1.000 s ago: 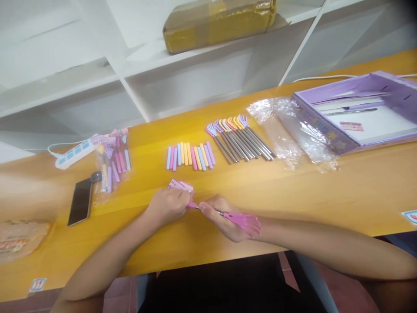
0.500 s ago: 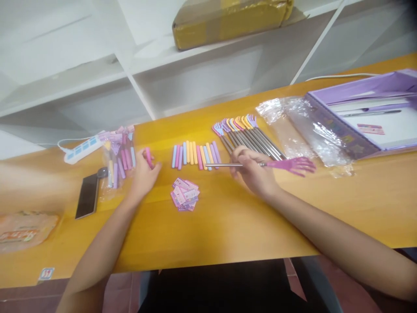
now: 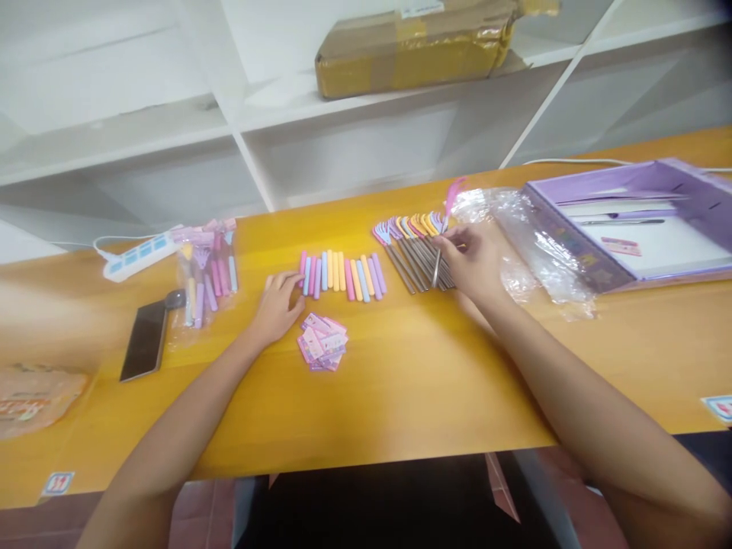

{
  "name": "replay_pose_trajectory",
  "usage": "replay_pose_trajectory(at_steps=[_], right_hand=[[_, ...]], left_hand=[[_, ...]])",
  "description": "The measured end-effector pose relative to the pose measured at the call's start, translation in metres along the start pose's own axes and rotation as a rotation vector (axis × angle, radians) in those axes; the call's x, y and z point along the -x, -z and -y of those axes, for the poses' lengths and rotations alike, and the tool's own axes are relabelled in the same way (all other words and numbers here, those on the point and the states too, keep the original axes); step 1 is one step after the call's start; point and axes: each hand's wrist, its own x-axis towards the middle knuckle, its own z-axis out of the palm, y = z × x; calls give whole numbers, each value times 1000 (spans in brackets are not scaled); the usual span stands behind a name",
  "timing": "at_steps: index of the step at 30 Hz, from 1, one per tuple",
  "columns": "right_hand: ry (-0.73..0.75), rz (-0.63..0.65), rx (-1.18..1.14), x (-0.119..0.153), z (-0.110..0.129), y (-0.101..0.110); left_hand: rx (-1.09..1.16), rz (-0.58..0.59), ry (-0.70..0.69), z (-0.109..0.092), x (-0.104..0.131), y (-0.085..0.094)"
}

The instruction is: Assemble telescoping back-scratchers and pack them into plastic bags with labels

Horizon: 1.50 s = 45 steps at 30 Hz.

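My left hand (image 3: 278, 306) touches a pink handle (image 3: 303, 267) at the left end of a row of pastel handles (image 3: 341, 273) lying side by side. In my right hand (image 3: 470, 255) is a metal rod with a pink claw head (image 3: 453, 200), held in a pinch, the head pointing away from me. Beneath and beside it lies a row of similar metal rods (image 3: 415, 263) with purple, yellow and blue claw heads. A pile of small printed pink cards (image 3: 323, 341) sits nearer me, below the handles.
At the left are a bag of handles (image 3: 206, 278), a power strip (image 3: 140, 255) and a phone (image 3: 144, 339). Clear plastic bags (image 3: 537, 244) and an open purple box (image 3: 657, 229) are at the right. A taped carton (image 3: 412, 53) rests on the shelf behind.
My left hand has moved right and placed its pink handle beside the row. My right hand has turned the pink-clawed rod from sideways to lengthwise and brought it over the rod row.
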Motion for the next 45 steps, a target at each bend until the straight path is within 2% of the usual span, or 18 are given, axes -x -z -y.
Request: replay_pose_trajectory(at_steps=[8,14,18,26,29,32,34,38,41,45], right_hand=[[302,267,490,14,-2,-29],[402,247,632,18,0,-37],[532,265,722,14,-1,-37],[788,213,631,23,11,-31],[855,253,581,34,22,-28],[888,278,526,41,31,-25],[899,274,508,44,35,-23],[912,272,508,44,36,-20],[911,273,514,43,35,-19],[910,269,522,44,36,-19]], left_hand=[[-28,10,-21,0,2,0],[-40,14,-36,0,2,-1],[-49,5,-32,2,1,-2],[51,-43,-4,5,6,-5],[7,-144,51,14,7,10],[-233,-279,163,35,8,35],[-411,-312,270,50,11,49],[-611,-197,414,69,15,57],[-668,-156,463,64,15,54],[-599,-154,483,53,11,55]])
